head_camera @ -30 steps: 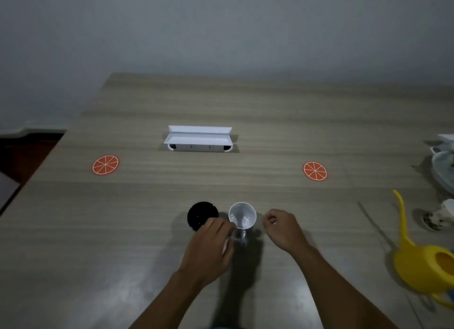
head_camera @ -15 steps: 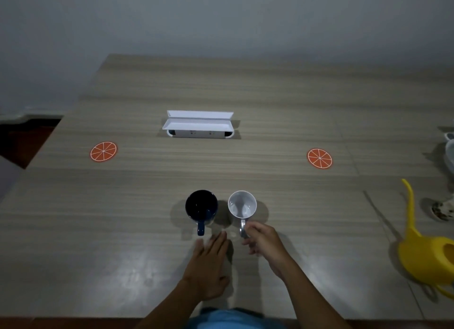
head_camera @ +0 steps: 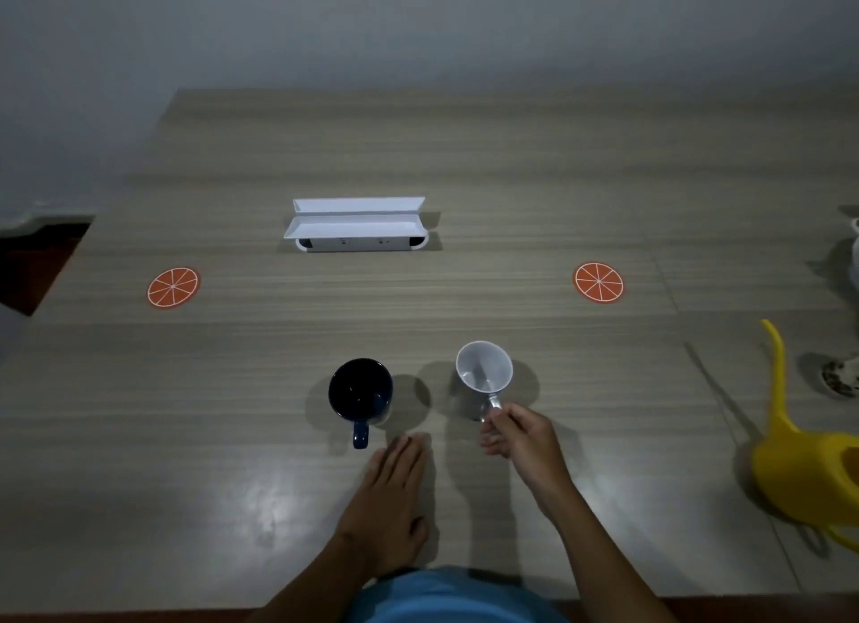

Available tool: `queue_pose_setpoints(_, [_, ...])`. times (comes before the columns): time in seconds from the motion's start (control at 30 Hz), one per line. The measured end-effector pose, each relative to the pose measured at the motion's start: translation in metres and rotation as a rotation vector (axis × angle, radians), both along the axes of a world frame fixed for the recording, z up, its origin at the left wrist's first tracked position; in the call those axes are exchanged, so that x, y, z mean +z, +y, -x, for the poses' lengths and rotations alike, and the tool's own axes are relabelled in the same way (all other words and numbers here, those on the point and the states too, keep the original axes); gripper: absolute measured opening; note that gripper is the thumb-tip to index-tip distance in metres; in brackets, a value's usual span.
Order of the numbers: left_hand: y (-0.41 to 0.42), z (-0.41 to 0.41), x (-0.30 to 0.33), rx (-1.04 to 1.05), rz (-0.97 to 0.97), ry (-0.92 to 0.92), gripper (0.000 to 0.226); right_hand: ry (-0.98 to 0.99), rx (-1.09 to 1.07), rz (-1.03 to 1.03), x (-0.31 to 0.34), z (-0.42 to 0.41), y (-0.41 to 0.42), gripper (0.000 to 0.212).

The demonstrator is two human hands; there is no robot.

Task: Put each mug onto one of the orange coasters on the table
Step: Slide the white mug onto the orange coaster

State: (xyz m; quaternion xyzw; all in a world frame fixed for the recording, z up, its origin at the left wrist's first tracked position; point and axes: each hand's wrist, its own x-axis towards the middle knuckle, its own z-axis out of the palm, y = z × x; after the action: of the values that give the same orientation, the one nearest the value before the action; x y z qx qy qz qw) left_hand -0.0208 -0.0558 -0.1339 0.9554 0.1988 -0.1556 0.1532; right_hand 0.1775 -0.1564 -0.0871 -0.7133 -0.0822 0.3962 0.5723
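A dark blue mug stands upright near the table's front middle, its handle pointing toward me. To its right a white mug is tilted and lifted slightly, with my right hand shut on its handle. My left hand lies flat on the table just below the blue mug, fingers extended, holding nothing. Two orange-slice coasters lie on the table: the left orange coaster and the right orange coaster. Both coasters are bare.
A white open box sits at the table's middle back. A yellow watering can stands at the right edge, with white crockery behind it. The table's left edge drops off near the left coaster.
My right hand has gripped the white mug's handle and carried the mug up and to the right, away from the blue mug. My left hand has drawn back and lies flat.
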Motion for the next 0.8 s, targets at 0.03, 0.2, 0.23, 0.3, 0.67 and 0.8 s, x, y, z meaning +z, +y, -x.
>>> queue_pose_setpoints(0.03, [-0.001, -0.007, 0.000, -0.010, 0.014, -0.016, 0.091, -0.010, -0.021, -0.011, 0.002, -0.006, -0.004, 0.024])
queue_pose_setpoints(0.2, [0.000, -0.065, 0.013, 0.009, 0.041, -0.016, 0.092, -0.015, -0.183, -0.055, 0.015, -0.043, -0.016, 0.021])
queue_pose_setpoints(0.23, [0.003, -0.079, 0.015, 0.029, 0.038, -0.007, 0.093, -0.024, -0.210, -0.056, 0.016, -0.051, -0.017, 0.021])
queue_pose_setpoints(0.3, [0.010, -0.109, 0.015, 0.065, 0.020, -0.013, 0.096, -0.049, -0.243, -0.051, 0.017, -0.066, -0.018, 0.022])
queue_pose_setpoints(0.67, [0.064, -0.260, -0.004, 0.258, 0.118, -0.078, 0.108, -0.138, -0.372, 0.012, 0.009, -0.154, 0.004, 0.024])
queue_pose_setpoints(0.8, [0.059, -0.279, -0.022, 0.314, -0.029, -0.076, 0.097, -0.201, -0.385, 0.023, -0.006, -0.186, 0.018, 0.025])
